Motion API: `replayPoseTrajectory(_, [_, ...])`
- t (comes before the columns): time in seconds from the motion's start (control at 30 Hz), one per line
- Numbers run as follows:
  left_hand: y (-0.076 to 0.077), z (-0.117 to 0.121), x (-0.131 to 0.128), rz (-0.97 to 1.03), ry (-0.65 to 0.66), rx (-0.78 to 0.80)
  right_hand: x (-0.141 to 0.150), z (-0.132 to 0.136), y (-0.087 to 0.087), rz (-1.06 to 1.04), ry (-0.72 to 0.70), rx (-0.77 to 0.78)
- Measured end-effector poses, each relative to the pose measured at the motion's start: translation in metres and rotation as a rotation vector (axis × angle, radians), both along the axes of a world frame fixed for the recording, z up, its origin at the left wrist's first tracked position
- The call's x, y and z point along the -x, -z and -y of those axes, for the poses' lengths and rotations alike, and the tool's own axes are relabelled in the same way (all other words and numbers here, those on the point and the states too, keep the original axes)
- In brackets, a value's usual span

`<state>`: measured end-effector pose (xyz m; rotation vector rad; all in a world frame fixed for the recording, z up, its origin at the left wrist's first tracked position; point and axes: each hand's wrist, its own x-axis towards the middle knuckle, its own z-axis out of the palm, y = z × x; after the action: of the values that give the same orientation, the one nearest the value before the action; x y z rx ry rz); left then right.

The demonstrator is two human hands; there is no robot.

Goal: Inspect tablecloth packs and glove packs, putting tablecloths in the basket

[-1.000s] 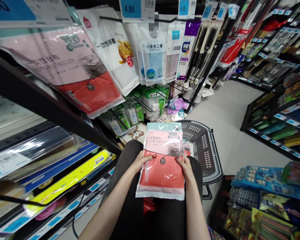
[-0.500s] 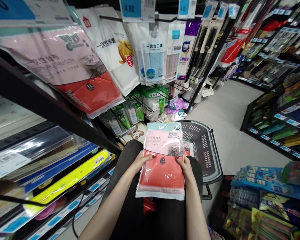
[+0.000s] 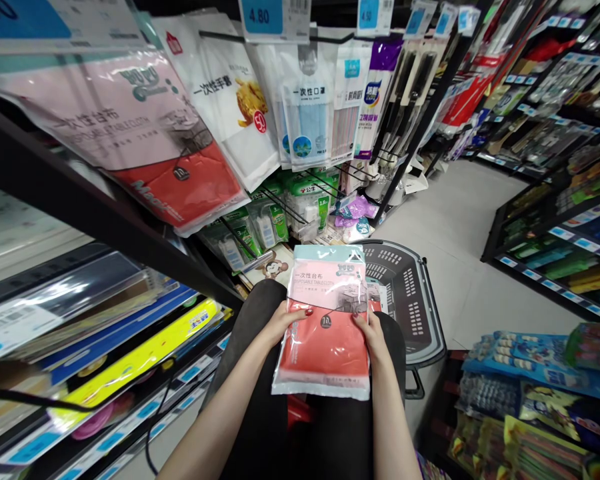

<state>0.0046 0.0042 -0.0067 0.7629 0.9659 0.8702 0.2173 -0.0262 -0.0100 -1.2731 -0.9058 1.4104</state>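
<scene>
One tablecloth packet (image 3: pixel 325 350) is gripped at its side edges. Left hand (image 3: pixel 279 325) and right hand (image 3: pixel 373 333) are closed on it; a basket (image 3: pixel 404 303) stands just beyond

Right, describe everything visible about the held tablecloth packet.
The tablecloth packet looks like glossy plastic: pale teal top, pink band reading "DISPOSABLE TABLECLOTH", table picture, red panel with round "10" mark, whitish bottom edge. Printed side toward the camera, teal end farthest away, it is over the legs, partly hiding the basket. The left hand and right hand grip its sides.
</scene>
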Motion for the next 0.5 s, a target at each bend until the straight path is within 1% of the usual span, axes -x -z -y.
replayPoseTrajectory(0.2, [-0.0015,0.0002,-0.0006,0.007,0.000,-0.004,-0.0001,0.0008,0.0003,-0.004,0.001,0.010])
replayPoseTrajectory(0.5, [0.0008,0.0000,-0.0003,0.023,0.000,-0.008,-0.0004,-0.0003,0.0019,-0.020,0.004,0.002])
